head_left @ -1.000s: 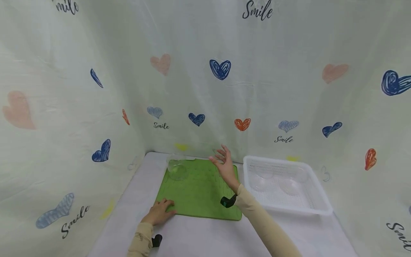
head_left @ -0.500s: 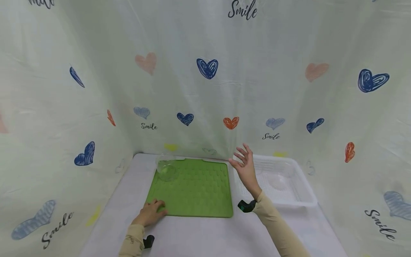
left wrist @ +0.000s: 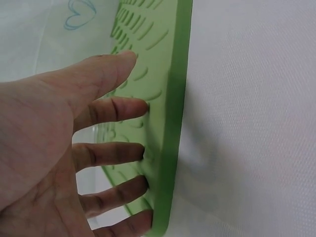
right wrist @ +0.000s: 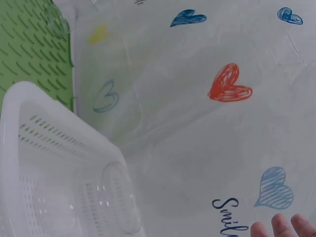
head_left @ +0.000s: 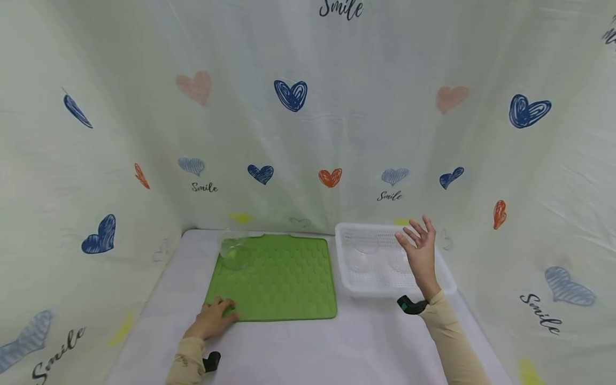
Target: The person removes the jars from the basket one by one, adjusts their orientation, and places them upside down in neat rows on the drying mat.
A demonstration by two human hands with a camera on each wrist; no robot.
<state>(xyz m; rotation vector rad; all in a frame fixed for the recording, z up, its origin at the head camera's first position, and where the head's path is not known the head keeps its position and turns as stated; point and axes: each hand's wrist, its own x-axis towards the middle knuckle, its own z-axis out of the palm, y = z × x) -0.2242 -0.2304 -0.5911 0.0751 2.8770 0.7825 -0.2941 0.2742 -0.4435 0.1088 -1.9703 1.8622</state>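
Note:
A green textured mat [head_left: 284, 283] lies on the white table. My left hand [head_left: 212, 320] rests at its near left corner; in the left wrist view the spread fingers [left wrist: 116, 153] touch the mat's surface. On the mat's far left corner stands a clear, see-through cup [head_left: 237, 255]. My right hand [head_left: 421, 256] is raised over the right part of a white perforated basket [head_left: 385, 293], fingers apart and holding nothing. Inside the basket are clear rounded vessels [head_left: 362, 261], faint against the white; their exact kind is hard to tell.
The basket stands just right of the mat, with a narrow strip of table between them. A pale curtain [head_left: 308, 139] printed with hearts and "Smile" hangs behind the table and along both sides.
My right hand has moved right, from over the mat to over the basket, staying raised. The left hand stays at the mat's corner. The head view has turned right.

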